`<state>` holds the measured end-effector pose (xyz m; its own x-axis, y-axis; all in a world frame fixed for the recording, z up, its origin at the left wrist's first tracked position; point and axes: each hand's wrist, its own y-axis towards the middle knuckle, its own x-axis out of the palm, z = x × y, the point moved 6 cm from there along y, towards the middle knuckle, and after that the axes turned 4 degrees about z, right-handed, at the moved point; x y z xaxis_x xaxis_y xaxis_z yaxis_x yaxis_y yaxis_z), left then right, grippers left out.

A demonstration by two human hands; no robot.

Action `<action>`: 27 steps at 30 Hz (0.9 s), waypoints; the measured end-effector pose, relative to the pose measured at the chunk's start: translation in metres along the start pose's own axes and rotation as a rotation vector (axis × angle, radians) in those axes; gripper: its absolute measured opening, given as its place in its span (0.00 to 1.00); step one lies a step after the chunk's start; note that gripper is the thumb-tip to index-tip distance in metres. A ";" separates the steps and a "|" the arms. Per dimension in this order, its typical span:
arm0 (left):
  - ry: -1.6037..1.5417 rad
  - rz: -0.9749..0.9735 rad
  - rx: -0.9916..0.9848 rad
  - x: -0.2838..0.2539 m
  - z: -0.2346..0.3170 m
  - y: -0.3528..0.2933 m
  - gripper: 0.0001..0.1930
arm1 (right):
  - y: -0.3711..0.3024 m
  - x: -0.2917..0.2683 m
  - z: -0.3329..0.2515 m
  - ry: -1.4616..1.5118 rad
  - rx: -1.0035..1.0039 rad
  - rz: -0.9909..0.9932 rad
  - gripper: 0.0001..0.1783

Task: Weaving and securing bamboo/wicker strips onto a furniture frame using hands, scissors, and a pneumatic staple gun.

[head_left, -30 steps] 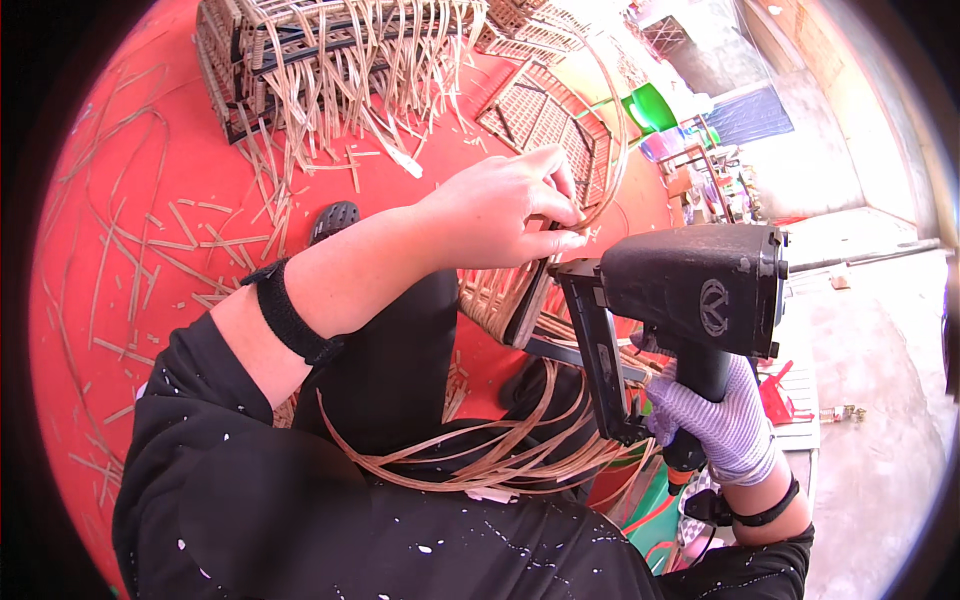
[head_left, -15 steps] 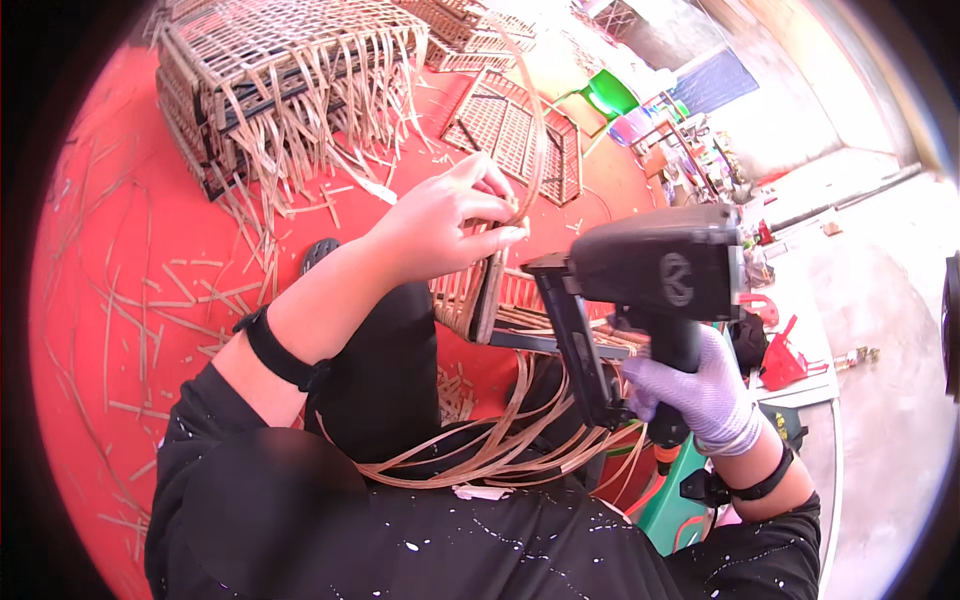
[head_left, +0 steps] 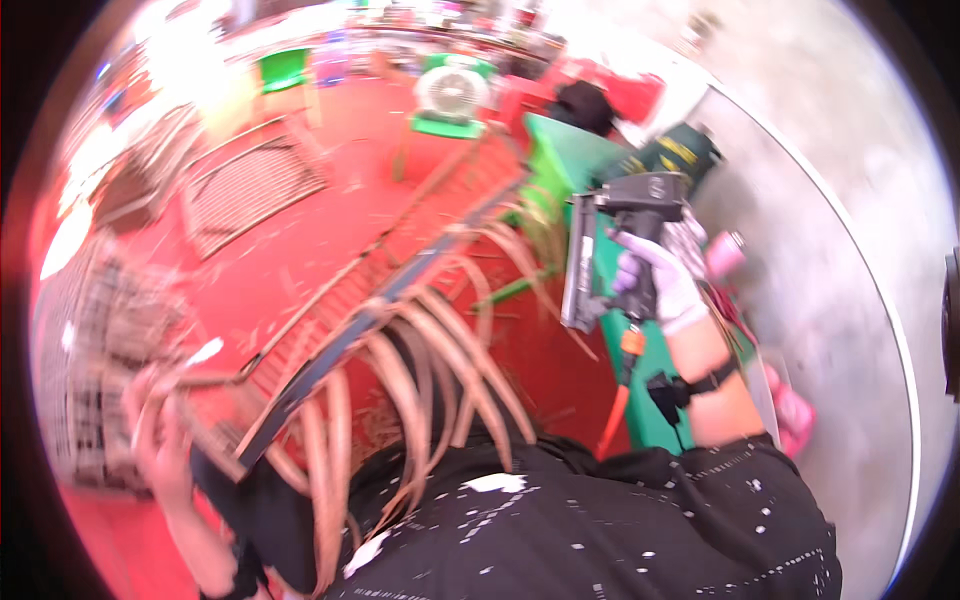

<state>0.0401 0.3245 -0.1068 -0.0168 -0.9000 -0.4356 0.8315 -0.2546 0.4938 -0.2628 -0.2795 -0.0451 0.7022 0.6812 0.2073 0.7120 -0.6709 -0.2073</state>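
A half-woven cane frame point(head_left: 330, 345), with a dark bar along one side, slants across my lap from lower left to upper right. Loose flat cane strips point(head_left: 405, 380) curve down from it over my dark clothes. At the frame's left corner, my bare left hand point(head_left: 160, 430) is blurred, its bent fingers around the corner rod. My right hand point(head_left: 655, 285), in a pale purple glove, grips a black pneumatic staple gun point(head_left: 640, 200) by its handle. An orange hose point(head_left: 615, 415) runs down from the gun, which is held beside a green bench point(head_left: 610, 350), apart from the frame.
Stacked woven baskets point(head_left: 85, 360) stand at the left, and a flat woven panel point(head_left: 255, 185) lies beyond on the red floor point(head_left: 365, 120). A fan point(head_left: 452, 95) rests on a green chair point(head_left: 447, 128). A dark green bag point(head_left: 670, 150) and pink bottle point(head_left: 725, 253) are at the right.
My view has turned to the right. The frame now slants across my lap, with my left hand lower at its far left corner. The staple gun has moved away from the frame, over by the bench.
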 end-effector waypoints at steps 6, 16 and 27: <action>0.163 0.006 0.106 -0.004 -0.044 -0.004 0.14 | 0.013 -0.183 0.057 0.432 0.055 0.349 0.11; 0.168 -0.026 0.060 -0.013 -0.060 0.004 0.17 | 0.020 -0.316 0.074 -0.180 0.079 0.809 0.21; 0.070 0.097 0.061 0.005 0.010 -0.020 0.19 | -0.097 -0.404 0.003 -1.730 0.612 0.722 0.25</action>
<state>0.0178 0.3213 -0.1114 0.1026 -0.8949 -0.4344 0.7919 -0.1908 0.5801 -0.6156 -0.4883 -0.1115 -0.2113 0.1360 -0.9679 -0.0183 -0.9907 -0.1352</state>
